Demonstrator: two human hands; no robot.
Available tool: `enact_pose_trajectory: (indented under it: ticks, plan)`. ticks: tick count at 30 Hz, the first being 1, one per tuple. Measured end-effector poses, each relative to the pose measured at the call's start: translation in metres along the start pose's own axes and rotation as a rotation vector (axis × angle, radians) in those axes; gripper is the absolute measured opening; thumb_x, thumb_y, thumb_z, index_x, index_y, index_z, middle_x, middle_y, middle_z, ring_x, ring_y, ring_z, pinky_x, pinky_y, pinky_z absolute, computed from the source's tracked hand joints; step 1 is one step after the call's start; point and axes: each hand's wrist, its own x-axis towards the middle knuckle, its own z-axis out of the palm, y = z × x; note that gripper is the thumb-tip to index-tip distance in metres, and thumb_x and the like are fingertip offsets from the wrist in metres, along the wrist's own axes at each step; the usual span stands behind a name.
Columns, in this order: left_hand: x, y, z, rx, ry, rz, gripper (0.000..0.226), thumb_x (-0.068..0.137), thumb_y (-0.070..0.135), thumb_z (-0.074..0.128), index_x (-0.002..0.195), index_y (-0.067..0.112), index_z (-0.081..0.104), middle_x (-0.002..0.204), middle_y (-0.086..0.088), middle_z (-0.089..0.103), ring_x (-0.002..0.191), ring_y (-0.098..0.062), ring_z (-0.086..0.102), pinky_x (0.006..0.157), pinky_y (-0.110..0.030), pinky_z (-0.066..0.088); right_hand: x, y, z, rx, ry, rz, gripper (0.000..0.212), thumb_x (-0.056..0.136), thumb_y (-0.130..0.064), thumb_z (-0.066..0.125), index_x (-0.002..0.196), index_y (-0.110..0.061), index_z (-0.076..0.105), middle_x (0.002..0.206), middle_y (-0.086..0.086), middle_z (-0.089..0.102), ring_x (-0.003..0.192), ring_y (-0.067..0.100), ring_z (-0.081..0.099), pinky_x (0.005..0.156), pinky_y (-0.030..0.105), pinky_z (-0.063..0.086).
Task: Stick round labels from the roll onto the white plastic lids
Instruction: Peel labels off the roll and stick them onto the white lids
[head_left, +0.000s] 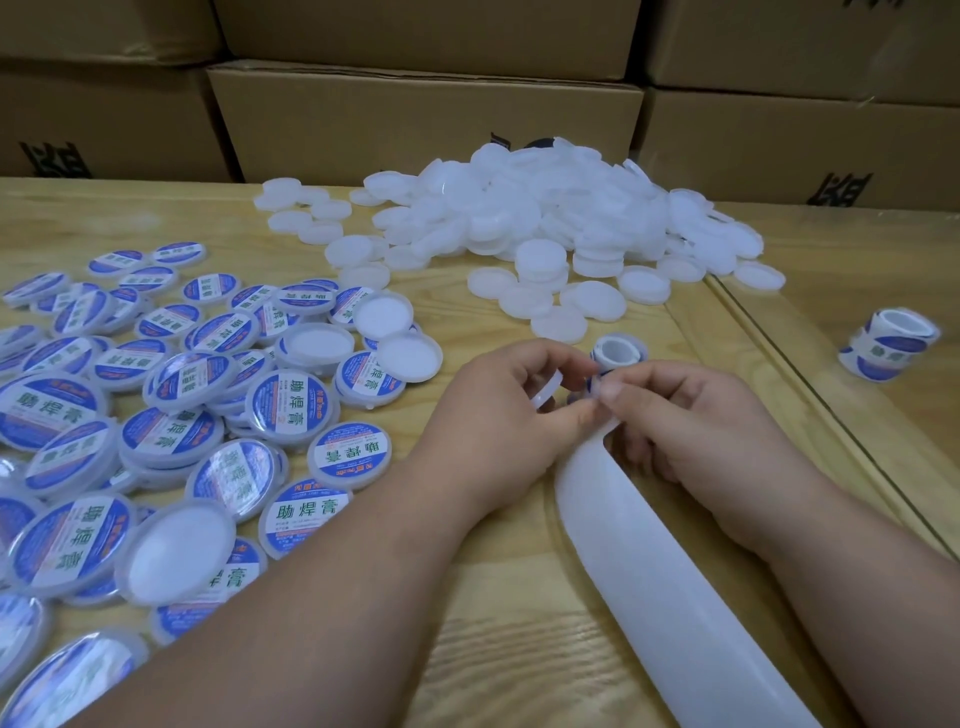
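Observation:
My left hand (511, 410) grips a white plastic lid (546, 396), mostly hidden under the fingers. My right hand (691, 415) pinches the label strip just below the small label roll (618, 356), where a blue label edge (592, 387) shows between the fingertips of both hands. The empty white backing strip (670, 582) trails from my right hand toward the lower right. A heap of plain white lids (545, 218) lies at the back middle. Many lids bearing blue and white labels (171, 415) cover the left of the table.
A second label roll (891, 348) stands at the right. Stacked cardboard boxes (415, 119) form a wall behind the wooden table (509, 623). A raised wooden rail (810, 395) runs diagonally along the right side.

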Motion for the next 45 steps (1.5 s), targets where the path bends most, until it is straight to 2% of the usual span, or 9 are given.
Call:
enact_pose_trajectory:
  ticks: [3, 8, 15, 21, 27, 33, 36, 40, 45]
  plan:
    - [0.0018, 0.0000, 0.0001, 0.028, 0.033, -0.003, 0.018, 0.080, 0.033, 0.084, 0.092, 0.038, 0.072, 0.089, 0.030, 0.068, 0.072, 0.013, 0.060, 0.063, -0.003, 0.041, -0.0008, 0.0004, 0.0010, 0.005, -0.024, -0.003, 0.006, 0.090, -0.016, 0.073, 0.089, -0.020, 0.078, 0.058, -0.009, 0.061, 0.051, 0.003, 0.053, 0.047, 0.011, 0.041]
    - [0.0026, -0.0015, 0.0009, 0.037, 0.044, -0.013, 0.017, 0.081, 0.031, 0.083, 0.092, 0.038, 0.071, 0.089, 0.030, 0.068, 0.078, 0.014, 0.059, 0.068, -0.004, 0.041, -0.0032, -0.0016, 0.0017, 0.022, -0.069, 0.002, 0.015, 0.092, -0.009, 0.070, 0.087, -0.020, 0.078, 0.069, 0.002, 0.063, 0.056, 0.011, 0.054, 0.050, 0.017, 0.044]
    - [0.0022, -0.0004, 0.0001, 0.047, 0.046, -0.003, 0.020, 0.088, 0.022, 0.073, 0.087, 0.041, 0.071, 0.088, 0.025, 0.071, 0.076, 0.002, 0.064, 0.064, -0.006, 0.046, -0.0017, 0.0000, 0.0028, -0.052, 0.003, 0.011, 0.031, 0.089, 0.000, 0.062, 0.078, -0.026, 0.074, 0.062, -0.001, 0.062, 0.056, 0.014, 0.052, 0.051, 0.021, 0.042]
    - [0.0010, 0.0021, -0.0009, -0.005, 0.025, 0.011, 0.016, 0.083, 0.031, 0.082, 0.092, 0.039, 0.072, 0.092, 0.026, 0.070, 0.080, 0.004, 0.065, 0.066, -0.007, 0.047, -0.0034, -0.0029, 0.0034, 0.018, -0.031, 0.005, 0.015, 0.082, -0.014, 0.065, 0.083, -0.022, 0.077, 0.054, -0.006, 0.061, 0.044, 0.004, 0.049, 0.043, 0.012, 0.038]
    - [0.0016, 0.0006, -0.0011, 0.012, 0.015, 0.013, 0.017, 0.082, 0.031, 0.083, 0.093, 0.039, 0.072, 0.093, 0.027, 0.071, 0.080, 0.003, 0.066, 0.068, -0.008, 0.049, -0.0045, -0.0004, 0.0017, -0.056, -0.028, -0.017, 0.023, 0.093, -0.008, 0.063, 0.085, -0.024, 0.077, 0.057, -0.003, 0.060, 0.045, 0.007, 0.048, 0.044, 0.016, 0.038]
    - [0.0019, -0.0009, -0.0016, 0.037, 0.038, 0.052, 0.020, 0.088, 0.024, 0.074, 0.087, 0.044, 0.070, 0.092, 0.029, 0.071, 0.091, 0.008, 0.064, 0.073, -0.004, 0.045, -0.0043, -0.0008, 0.0018, -0.047, -0.040, -0.036, 0.027, 0.080, -0.020, 0.058, 0.091, -0.031, 0.080, 0.049, -0.010, 0.051, 0.042, 0.005, 0.042, 0.043, 0.016, 0.036]
    - [0.0026, -0.0020, -0.0006, -0.004, 0.100, 0.024, 0.021, 0.089, 0.019, 0.066, 0.089, 0.039, 0.072, 0.089, 0.026, 0.072, 0.082, 0.006, 0.066, 0.066, -0.006, 0.047, -0.0044, -0.0007, 0.0030, -0.045, -0.012, -0.054, 0.033, 0.080, -0.014, 0.056, 0.086, -0.037, 0.079, 0.047, -0.013, 0.051, 0.040, 0.003, 0.041, 0.042, 0.014, 0.035]
    - [0.0056, -0.0018, -0.0017, -0.120, 0.253, 0.019, 0.032, 0.089, 0.011, 0.059, 0.095, 0.040, 0.069, 0.084, 0.022, 0.069, 0.063, 0.001, 0.060, 0.057, -0.012, 0.044, -0.0013, 0.0012, 0.0042, -0.039, 0.053, -0.058, 0.026, 0.075, -0.017, 0.056, 0.085, -0.031, 0.074, 0.060, -0.006, 0.057, 0.050, 0.013, 0.045, 0.049, 0.024, 0.039]
    - [0.0078, -0.0019, -0.0074, -0.201, 0.415, 0.023, 0.033, 0.087, 0.004, 0.054, 0.087, 0.031, 0.072, 0.080, 0.020, 0.070, 0.064, 0.005, 0.057, 0.056, -0.008, 0.045, -0.0019, 0.0024, 0.0073, -0.009, 0.103, -0.104, 0.025, 0.067, -0.019, 0.055, 0.083, -0.032, 0.068, 0.068, -0.007, 0.060, 0.052, 0.013, 0.046, 0.047, 0.021, 0.040]
